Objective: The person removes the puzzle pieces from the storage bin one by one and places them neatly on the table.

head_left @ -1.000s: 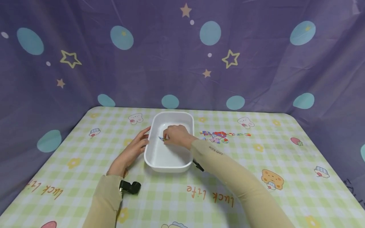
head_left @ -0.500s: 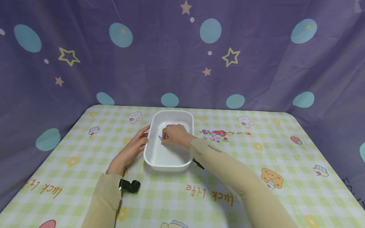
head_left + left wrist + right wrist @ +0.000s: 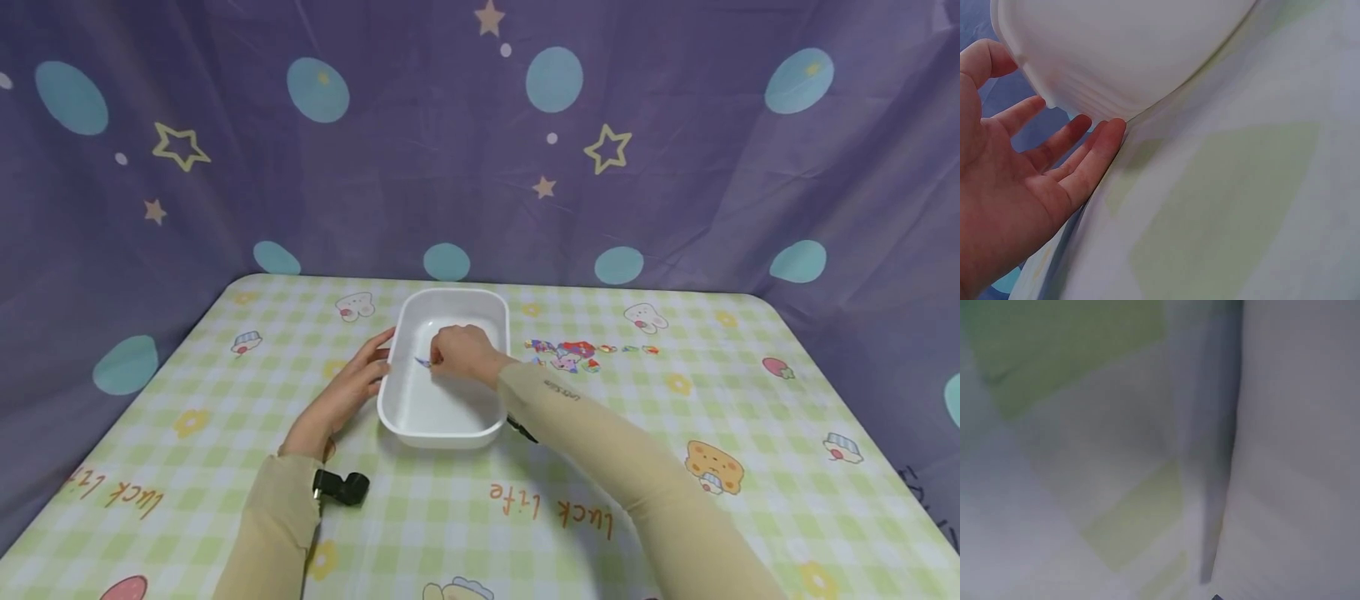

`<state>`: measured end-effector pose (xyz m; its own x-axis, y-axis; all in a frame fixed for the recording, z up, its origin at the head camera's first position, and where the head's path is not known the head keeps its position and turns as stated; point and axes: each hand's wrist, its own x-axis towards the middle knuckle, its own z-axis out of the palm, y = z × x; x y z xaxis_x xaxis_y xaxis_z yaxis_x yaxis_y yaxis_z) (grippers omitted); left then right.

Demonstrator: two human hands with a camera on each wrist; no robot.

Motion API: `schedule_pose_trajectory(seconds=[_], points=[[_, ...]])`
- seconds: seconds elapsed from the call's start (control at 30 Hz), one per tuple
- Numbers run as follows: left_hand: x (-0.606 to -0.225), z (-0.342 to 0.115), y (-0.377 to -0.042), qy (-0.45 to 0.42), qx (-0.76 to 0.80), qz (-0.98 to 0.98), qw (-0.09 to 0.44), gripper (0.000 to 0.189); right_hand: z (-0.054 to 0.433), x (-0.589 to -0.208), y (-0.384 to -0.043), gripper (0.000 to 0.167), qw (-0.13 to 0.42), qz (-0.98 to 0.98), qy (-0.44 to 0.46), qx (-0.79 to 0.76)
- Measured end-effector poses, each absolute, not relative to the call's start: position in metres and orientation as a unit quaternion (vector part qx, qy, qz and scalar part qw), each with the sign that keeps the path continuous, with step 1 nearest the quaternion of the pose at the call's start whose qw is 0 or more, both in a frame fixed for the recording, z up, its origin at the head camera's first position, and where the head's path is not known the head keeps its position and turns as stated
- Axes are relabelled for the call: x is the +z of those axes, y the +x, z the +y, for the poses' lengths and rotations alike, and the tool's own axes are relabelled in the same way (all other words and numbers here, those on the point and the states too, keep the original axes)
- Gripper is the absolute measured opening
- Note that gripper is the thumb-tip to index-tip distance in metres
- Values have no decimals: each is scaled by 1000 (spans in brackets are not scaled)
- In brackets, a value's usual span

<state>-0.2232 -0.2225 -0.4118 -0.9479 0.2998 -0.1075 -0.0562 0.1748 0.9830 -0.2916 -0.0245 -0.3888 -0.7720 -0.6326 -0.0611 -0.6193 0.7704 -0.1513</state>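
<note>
A white rectangular tub stands on the table. My right hand reaches down into it over the right rim, fingers curled. From its fingertips sticks out the pointed blue end of a small colourful piece; the rest is hidden by the fingers. My left hand rests against the tub's left wall with fingers spread, and in the left wrist view its fingertips touch the ridged lower side. The right wrist view shows just the tub's outer wall and tablecloth, with the hand out of sight.
Several small, flat, brightly coloured pieces lie in a cluster right of the tub, beside my right forearm. A green checked cloth with printed cartoons covers the table. A purple curtain hangs behind the far edge.
My right hand has shifted slightly inside the tub, and less of the small piece shows at its fingertips. The left hand holds its place at the tub wall.
</note>
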Motion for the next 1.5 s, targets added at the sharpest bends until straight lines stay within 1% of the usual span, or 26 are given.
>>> schedule_pose_trajectory(seconds=[0.2, 0.33, 0.43, 0.57, 0.73, 0.93, 1.2, 1.4, 1.5], points=[[-412, -222, -222, 76, 638, 754, 141, 62, -24, -388, -289, 17, 56, 936, -340, -70], [-412, -221, -221, 74, 640, 751, 144, 63, -21, -384, -286, 17, 45, 933, -345, -95], [-411, -221, -221, 73, 640, 752, 142, 63, -17, -380, -285, 15, 34, 931, -343, -120], [-411, -221, -222, 73, 637, 755, 138, 62, -10, -372, -284, 13, 35, 930, -340, -139], [-411, -221, -223, 75, 637, 755, 136, 62, 2, -364, -283, 16, 34, 929, -341, -142], [-410, -221, -222, 76, 634, 758, 133, 62, 21, -354, -280, 24, 12, 922, -352, -162], [-409, -222, -222, 76, 634, 758, 136, 63, 56, -349, -280, 17, -35, 918, -353, -174], [-408, -221, -221, 78, 632, 759, 136, 63, 83, -346, -276, 16, -17, 925, -320, -203], [-410, -221, -222, 78, 632, 759, 136, 63, 96, -346, -273, 17, -22, 927, -315, -203]])
